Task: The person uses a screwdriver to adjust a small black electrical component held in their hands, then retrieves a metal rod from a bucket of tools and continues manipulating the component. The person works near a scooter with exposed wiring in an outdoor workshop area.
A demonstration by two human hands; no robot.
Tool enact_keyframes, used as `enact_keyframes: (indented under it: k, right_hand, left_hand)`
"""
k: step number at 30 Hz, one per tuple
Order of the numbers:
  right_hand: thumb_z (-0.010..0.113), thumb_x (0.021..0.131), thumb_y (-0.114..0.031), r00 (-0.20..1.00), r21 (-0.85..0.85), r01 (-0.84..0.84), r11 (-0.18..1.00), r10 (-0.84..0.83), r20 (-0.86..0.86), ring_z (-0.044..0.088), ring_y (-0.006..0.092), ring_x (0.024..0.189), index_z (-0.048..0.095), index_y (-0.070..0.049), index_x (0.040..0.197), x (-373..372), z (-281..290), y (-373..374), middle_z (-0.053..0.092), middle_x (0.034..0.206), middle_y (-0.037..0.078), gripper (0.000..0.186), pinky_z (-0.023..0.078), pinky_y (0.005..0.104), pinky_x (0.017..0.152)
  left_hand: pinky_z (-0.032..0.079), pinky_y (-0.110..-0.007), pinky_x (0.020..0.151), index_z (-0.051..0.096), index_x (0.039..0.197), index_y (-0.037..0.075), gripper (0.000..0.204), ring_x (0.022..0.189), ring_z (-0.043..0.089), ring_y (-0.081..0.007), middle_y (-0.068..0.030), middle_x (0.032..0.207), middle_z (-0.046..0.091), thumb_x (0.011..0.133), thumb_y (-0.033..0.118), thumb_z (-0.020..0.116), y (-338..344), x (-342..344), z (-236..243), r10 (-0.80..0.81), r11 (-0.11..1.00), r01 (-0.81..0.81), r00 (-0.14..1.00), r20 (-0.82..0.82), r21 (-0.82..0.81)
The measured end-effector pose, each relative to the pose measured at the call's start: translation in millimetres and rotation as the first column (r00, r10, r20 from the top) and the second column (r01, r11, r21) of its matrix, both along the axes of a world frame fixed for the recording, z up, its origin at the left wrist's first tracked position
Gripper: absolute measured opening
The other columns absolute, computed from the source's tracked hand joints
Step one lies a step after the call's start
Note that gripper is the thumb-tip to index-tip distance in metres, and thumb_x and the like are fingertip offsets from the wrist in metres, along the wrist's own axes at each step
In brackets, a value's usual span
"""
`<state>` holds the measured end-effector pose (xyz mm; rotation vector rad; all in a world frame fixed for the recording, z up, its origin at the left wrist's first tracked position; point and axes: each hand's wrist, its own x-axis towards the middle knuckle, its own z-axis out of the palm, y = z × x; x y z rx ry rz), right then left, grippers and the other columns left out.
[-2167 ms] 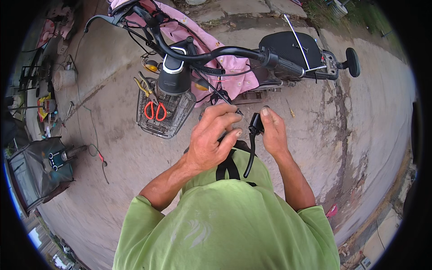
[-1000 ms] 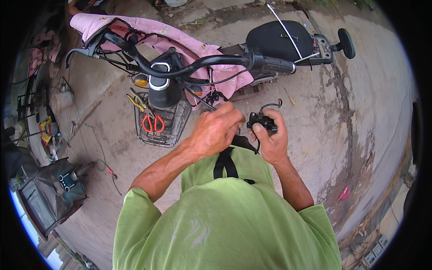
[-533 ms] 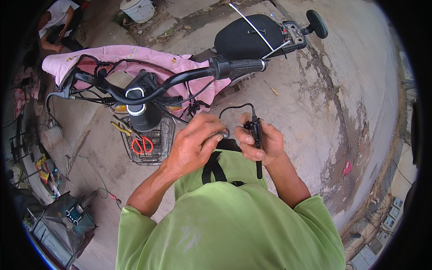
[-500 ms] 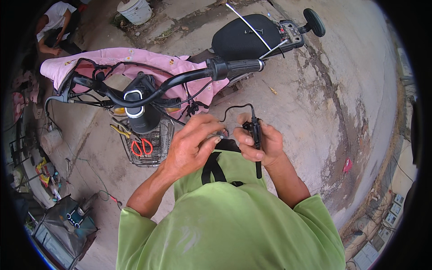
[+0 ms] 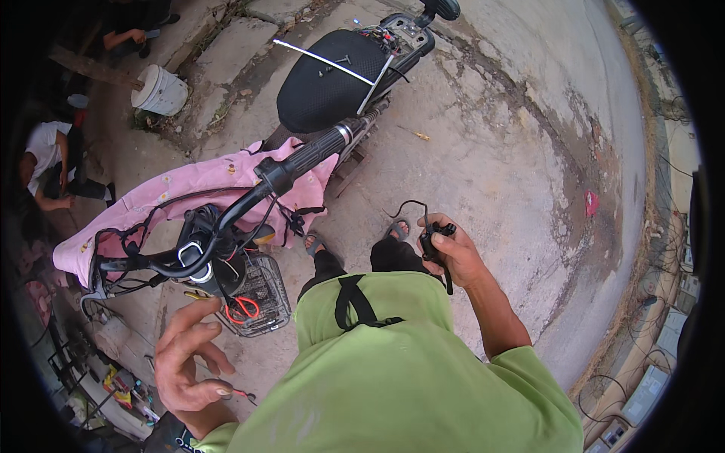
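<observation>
My right hand (image 5: 455, 255) grips a small black lever-like part (image 5: 431, 245) with a thin black cable (image 5: 408, 202) curling off its top; I cannot tell its exact kind. Away at the lower left, my left hand (image 5: 192, 361) hangs with its fingers spread and nothing in them. Nearest to it is the wire basket (image 5: 284, 306) in front of the bike. Red-handled scissors (image 5: 243, 309) lie in that basket. A yellow tool handle (image 5: 198, 296) shows at its side. The bike's handlebar (image 5: 226, 215) stands just beyond the basket.
A pink cover (image 5: 189, 181) drapes the bike's front. Long metal rods and bolts rest on the black seat (image 5: 332, 79). A white bucket (image 5: 160, 90) stands at the far left, with a seated person (image 5: 53, 162) below it. Tools and clutter line the left edge.
My left hand has left the cable's end and swung down left, its fingers opening. My right hand keeps the black part, slightly lower and turned. The view has shifted right.
</observation>
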<state>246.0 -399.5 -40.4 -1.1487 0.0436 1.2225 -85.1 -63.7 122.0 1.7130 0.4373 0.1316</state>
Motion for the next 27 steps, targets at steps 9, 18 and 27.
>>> enact_keyframes:
  k: [9,18,27]
  right_hand:
    - [0.06,0.108,-0.029,0.984,-0.222,0.179,0.958,-0.17,0.062,0.051,0.0117,0.057,0.055,-0.008,0.131,104,-59,-103,0.059,0.086,0.003,0.032,0.043,0.027,0.05]
    - [0.059,0.109,-0.029,0.898,-0.251,0.358,0.899,-0.258,0.356,0.062,0.0105,0.058,0.057,-0.008,0.139,216,-66,-200,0.065,0.078,0.004,0.037,0.044,0.0254,0.051]
    - [0.062,0.108,-0.025,0.878,-0.367,0.463,0.807,-0.36,0.315,0.058,0.0085,0.059,0.057,-0.006,0.137,271,-103,-209,0.066,0.083,0.003,0.035,0.046,0.0242,0.053]
  left_hand:
    - [0.058,-0.03,0.068,0.066,0.128,-0.007,0.057,0.066,0.073,-0.0228,-0.0259,0.111,0.067,0.09,0.03,0.086,-84,150,-29,0.073,0.988,-0.042,0.977,0.202,-0.151]
    - [0.056,-0.032,0.082,0.066,0.135,0.0,0.04,0.088,0.07,-0.0159,-0.0105,0.116,0.075,0.1,0.019,0.073,-177,341,-156,-0.173,0.919,-0.026,0.871,-0.46,-0.394]
    - [0.054,-0.03,0.072,0.068,0.131,0.0,0.039,0.083,0.068,-0.0122,-0.006,0.103,0.074,0.103,0.027,0.07,-187,536,-306,-0.486,0.867,0.288,0.67,-0.561,-0.406]
